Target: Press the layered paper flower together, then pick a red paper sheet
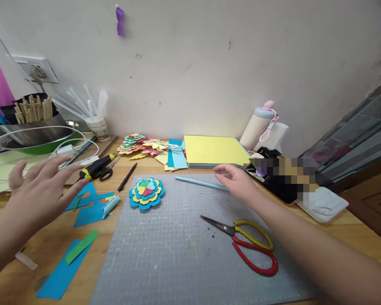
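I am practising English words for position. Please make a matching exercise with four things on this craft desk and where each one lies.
Things:
1. paper flower
2. red and yellow scissors
3. yellow paper stack
4. light blue stick

Places:
A. by the wall, behind the cutting mat
B. at the right hand
C. on the mat's far left corner
D. on the mat's right part, under the right forearm

Pairs: 1-C, 2-D, 3-A, 4-B
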Demonstrator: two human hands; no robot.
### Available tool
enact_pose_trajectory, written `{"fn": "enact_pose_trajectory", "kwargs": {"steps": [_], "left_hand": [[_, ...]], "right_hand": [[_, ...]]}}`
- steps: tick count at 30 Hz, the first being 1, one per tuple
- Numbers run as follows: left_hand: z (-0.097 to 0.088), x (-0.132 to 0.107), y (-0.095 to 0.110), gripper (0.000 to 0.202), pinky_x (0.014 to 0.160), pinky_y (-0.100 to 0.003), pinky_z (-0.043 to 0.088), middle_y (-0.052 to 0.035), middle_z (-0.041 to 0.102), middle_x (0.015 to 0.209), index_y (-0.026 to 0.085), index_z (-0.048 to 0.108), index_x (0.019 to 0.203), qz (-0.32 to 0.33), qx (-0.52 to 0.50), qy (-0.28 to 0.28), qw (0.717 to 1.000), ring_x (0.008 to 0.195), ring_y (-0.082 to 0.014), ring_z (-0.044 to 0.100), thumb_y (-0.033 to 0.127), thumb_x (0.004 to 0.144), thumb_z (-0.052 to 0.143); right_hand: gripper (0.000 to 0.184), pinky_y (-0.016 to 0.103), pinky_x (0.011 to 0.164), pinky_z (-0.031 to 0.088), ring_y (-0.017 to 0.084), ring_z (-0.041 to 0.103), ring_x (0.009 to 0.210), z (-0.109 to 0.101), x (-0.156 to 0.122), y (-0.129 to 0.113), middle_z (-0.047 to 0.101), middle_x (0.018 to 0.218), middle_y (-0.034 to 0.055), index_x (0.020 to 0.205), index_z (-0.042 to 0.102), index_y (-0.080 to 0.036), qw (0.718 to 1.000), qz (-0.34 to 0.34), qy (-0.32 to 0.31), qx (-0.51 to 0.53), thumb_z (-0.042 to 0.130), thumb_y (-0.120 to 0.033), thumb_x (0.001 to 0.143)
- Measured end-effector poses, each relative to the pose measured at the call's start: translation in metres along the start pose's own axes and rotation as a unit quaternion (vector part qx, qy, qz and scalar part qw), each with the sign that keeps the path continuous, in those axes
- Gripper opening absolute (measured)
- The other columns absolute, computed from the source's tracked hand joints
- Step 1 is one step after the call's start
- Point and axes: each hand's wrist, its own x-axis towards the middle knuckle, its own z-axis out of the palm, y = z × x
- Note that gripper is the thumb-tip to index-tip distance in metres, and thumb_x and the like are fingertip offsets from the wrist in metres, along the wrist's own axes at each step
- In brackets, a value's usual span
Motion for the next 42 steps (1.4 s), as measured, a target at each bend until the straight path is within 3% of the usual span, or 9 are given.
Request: {"fn": "enact_pose_trajectory", "kwargs": {"steps": [5,9,13,21,31,33,36,38,42], "left_hand": [[-0.010,0.038,0.092,0.041,0.116,-0.050,0.012,-0.0096,0.050,0.135,0.022,0.059,0.119,0.121,-0.043,-0.010,0.992,0.131,-0.0281,0.039,0.045,0.095,0.035],[0.000,0.065,0.155,0.035,0.116,-0.049,0.008,-0.0078,0.046,0.142,0.025,0.060,0.116,0.222,-0.085,-0.065,0.969,0.134,-0.0272,0.036,0.046,0.092,0.046],[0.026,0.091,0.188,0.034,0.112,-0.049,0.018,-0.0099,0.051,0.135,0.024,0.063,0.114,0.246,-0.113,-0.141,0.952,0.129,-0.0298,0.040,0.043,0.089,0.052],[0.053,0.123,0.219,0.027,0.091,-0.044,0.041,-0.0072,0.061,0.104,0.029,0.068,0.107,0.260,-0.124,-0.205,0.935,0.107,-0.0284,0.053,0.037,0.092,0.048],[0.063,0.146,0.246,0.032,0.090,-0.046,0.050,-0.0093,0.060,0.121,0.017,0.059,0.117,0.323,-0.088,-0.154,0.930,0.106,-0.0233,0.060,0.037,0.092,0.057],[0.068,0.149,0.253,0.031,0.089,-0.045,0.051,-0.0093,0.060,0.121,0.017,0.058,0.117,0.347,-0.079,-0.142,0.924,0.105,-0.0229,0.060,0.035,0.092,0.057],[0.074,0.154,0.259,0.031,0.088,-0.044,0.052,-0.0097,0.060,0.121,0.016,0.058,0.118,0.369,-0.070,-0.123,0.919,0.103,-0.0226,0.061,0.033,0.092,0.058],[0.077,0.157,0.261,0.031,0.088,-0.044,0.052,-0.0098,0.060,0.120,0.016,0.058,0.118,0.367,-0.066,-0.112,0.921,0.103,-0.0227,0.061,0.033,0.092,0.058],[0.082,0.159,0.260,0.033,0.089,-0.046,0.051,-0.0095,0.059,0.121,0.016,0.058,0.118,0.356,-0.065,-0.103,0.927,0.105,-0.0234,0.060,0.036,0.092,0.058]], "right_hand": [[0.038,0.054,0.108,0.033,0.030,0.043,0.130,0.013,0.079,0.038,0.049,0.139,0.0120,0.122,0.057,-0.017,0.979,-0.102,-0.037,-0.172,0.064,-0.030,0.087],[0.039,0.053,0.101,0.041,0.028,0.051,0.121,0.019,0.105,0.048,0.050,0.137,0.0109,0.127,0.054,-0.019,0.950,-0.136,-0.082,-0.269,0.058,-0.036,0.092],[0.040,0.050,0.097,0.045,0.026,0.054,0.116,0.011,0.112,0.055,0.052,0.134,0.0111,0.128,0.053,-0.020,0.925,-0.158,-0.120,-0.324,0.057,-0.039,0.093],[0.033,0.046,0.092,0.049,0.024,0.058,0.109,0.013,0.117,0.050,0.056,0.127,0.0100,0.123,0.056,-0.018,0.913,-0.141,-0.130,-0.359,0.057,-0.034,0.093],[0.042,0.037,0.073,0.055,0.020,0.066,0.082,-0.012,0.135,0.051,0.065,0.104,0.0089,0.133,0.045,-0.015,0.954,-0.080,-0.055,-0.284,0.050,-0.033,0.096],[0.054,0.039,0.078,0.054,0.023,0.066,0.091,-0.012,0.134,0.053,0.063,0.116,0.0130,0.145,0.027,-0.016,0.958,-0.100,-0.041,-0.267,0.045,-0.028,0.096],[0.064,0.037,0.092,0.048,0.023,0.055,0.118,-0.010,0.131,0.055,0.037,0.150,0.0113,0.152,0.010,-0.025,0.956,-0.150,-0.034,-0.252,0.038,-0.020,0.095],[0.061,0.036,0.095,0.046,0.022,0.052,0.122,-0.008,0.130,0.057,0.028,0.155,0.0043,0.150,0.024,-0.032,0.950,-0.176,-0.055,-0.254,0.037,-0.015,0.093],[0.045,0.038,0.088,0.048,0.025,0.062,0.103,-0.007,0.130,0.058,0.055,0.133,0.0054,0.128,0.060,-0.034,0.932,-0.201,-0.125,-0.274,0.046,-0.016,0.089]]}}
